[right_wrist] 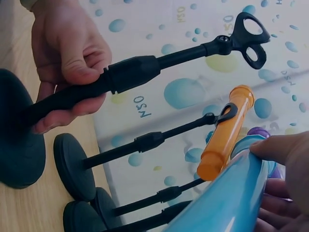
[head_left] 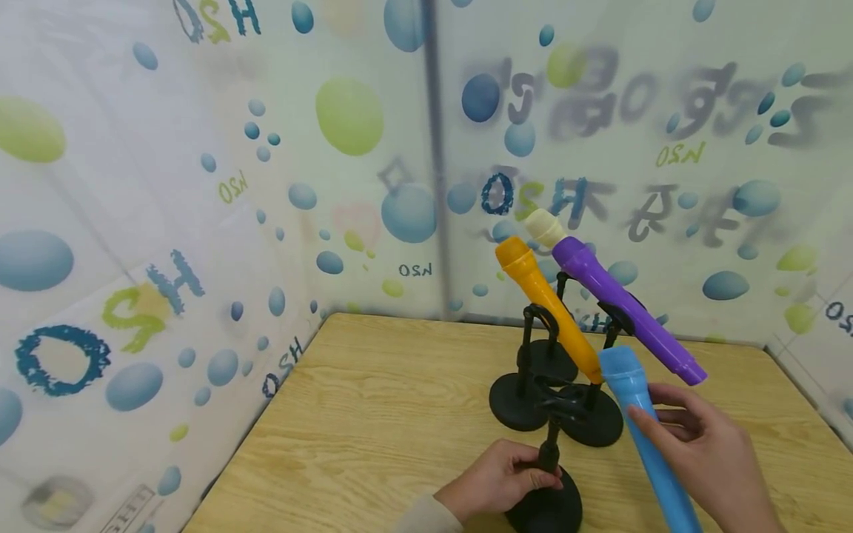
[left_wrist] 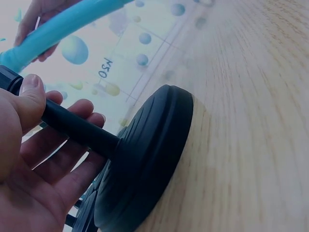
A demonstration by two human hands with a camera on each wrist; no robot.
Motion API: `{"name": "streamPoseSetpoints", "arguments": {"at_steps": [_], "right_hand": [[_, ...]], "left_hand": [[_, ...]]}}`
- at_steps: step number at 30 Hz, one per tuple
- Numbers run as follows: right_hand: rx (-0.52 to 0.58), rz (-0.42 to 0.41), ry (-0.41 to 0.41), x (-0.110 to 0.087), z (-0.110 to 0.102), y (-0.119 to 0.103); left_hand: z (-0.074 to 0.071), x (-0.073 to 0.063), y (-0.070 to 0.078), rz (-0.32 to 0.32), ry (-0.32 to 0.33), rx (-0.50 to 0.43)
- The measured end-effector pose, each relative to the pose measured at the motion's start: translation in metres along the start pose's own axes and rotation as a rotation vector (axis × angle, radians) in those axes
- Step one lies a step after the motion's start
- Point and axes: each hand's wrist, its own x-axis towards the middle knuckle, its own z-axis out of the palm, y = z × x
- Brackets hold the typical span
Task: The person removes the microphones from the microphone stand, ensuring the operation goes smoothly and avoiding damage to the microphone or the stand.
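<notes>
My left hand (head_left: 503,477) grips the lower pole of a black microphone stand (right_wrist: 133,72), whose round base (left_wrist: 149,154) rests on the table. The clip (right_wrist: 248,41) at its top holds nothing. In my right hand (head_left: 706,451) is a blue toy microphone (head_left: 649,444), pinched between thumb and fingers, its head pointing up and away beside that clip. Just behind, an orange microphone (head_left: 549,303) sits tilted in another stand's clip. A purple microphone (head_left: 620,300) leans in a further clip, and a cream microphone head (head_left: 544,226) shows behind them.
Several black round stand bases (head_left: 520,403) stand close together behind the held stand on the wooden table (head_left: 360,400). A sheet (head_left: 360,185) printed with bubbles and letters hangs along the table's back and left sides.
</notes>
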Motion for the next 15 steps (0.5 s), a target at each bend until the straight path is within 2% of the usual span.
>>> {"name": "streamPoseSetpoints", "arguments": {"at_steps": [5,15], "right_hand": [[-0.028,0.076,-0.025,0.005,0.001,0.008],[-0.09,0.133,-0.052,0.01,0.003,0.033]], "left_hand": [[0.0,0.0,0.0,0.012,-0.009,-0.01],[0.0,0.0,-0.001,-0.017,-0.011,-0.051]]}}
